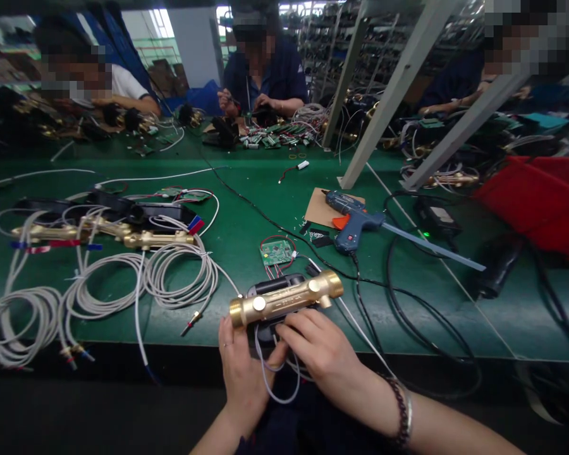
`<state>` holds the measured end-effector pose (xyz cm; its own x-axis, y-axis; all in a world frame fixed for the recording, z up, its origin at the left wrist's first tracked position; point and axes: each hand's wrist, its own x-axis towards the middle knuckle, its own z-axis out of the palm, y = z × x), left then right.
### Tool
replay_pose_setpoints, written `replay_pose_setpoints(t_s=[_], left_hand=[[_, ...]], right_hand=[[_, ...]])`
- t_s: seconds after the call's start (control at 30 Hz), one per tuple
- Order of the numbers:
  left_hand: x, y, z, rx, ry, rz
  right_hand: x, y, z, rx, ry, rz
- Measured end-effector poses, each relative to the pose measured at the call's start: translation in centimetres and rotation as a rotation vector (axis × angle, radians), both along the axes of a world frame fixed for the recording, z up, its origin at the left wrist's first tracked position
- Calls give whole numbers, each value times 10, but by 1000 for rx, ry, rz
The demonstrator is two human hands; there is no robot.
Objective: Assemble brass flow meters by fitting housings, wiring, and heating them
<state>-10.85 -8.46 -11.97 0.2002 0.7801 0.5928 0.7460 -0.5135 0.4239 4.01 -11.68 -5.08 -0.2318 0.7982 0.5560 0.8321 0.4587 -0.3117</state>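
A brass meter pipe (284,302), threaded at both ends, lies across my hands at the table's front edge. My left hand (241,370) is closed around its left end and the black plastic housing (265,333) beneath it. Against the housing, below the pipe's middle, my right hand (320,346) has its fingers bent and pinched together; what is between the fingertips is hidden. A thin grey cable (281,402) loops down from between the hands. Just behind the pipe, a green circuit board (277,253) with red and white wires rests on the table.
Coiled grey cables (180,278) and more brass pipes (159,239) lie at left. To the right are a blue glue gun (353,215) on cardboard (315,212), black cords and a red cloth (540,202). Slanted metal posts (384,107) rise from the table (246,183). Co-workers sit opposite.
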Motion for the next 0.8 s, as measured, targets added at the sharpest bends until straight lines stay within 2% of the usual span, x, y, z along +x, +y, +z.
replay_pose_setpoints(t_s=[0.07,0.13,0.3,0.4,0.53,0.57,0.63,0.7,0.77,0.8], left_hand=[[4,-4,0,45,-50,58],[6,-5,5,102,-92,41],[4,1,23,253,-45,-144],[-1,5,25,289,-1,-247],[-5,16,19,315,-6,-327],[-5,19,17,331,-10,-344],[-4,25,14,364,-15,-380],[-1,28,14,393,-36,-388],[2,29,15,409,-47,-379],[3,29,15,411,-64,-360]], right_hand=[[3,-4,2,7,1,-7],[4,-7,5,17,26,-6],[-2,-7,3,9,92,-42],[-2,-8,6,18,99,-36],[24,-11,32,28,82,88],[36,-9,40,54,82,83],[65,5,54,103,70,-49],[94,32,60,6,-1,-263],[119,68,55,-318,-149,-392],[128,86,50,-414,-188,-398]])
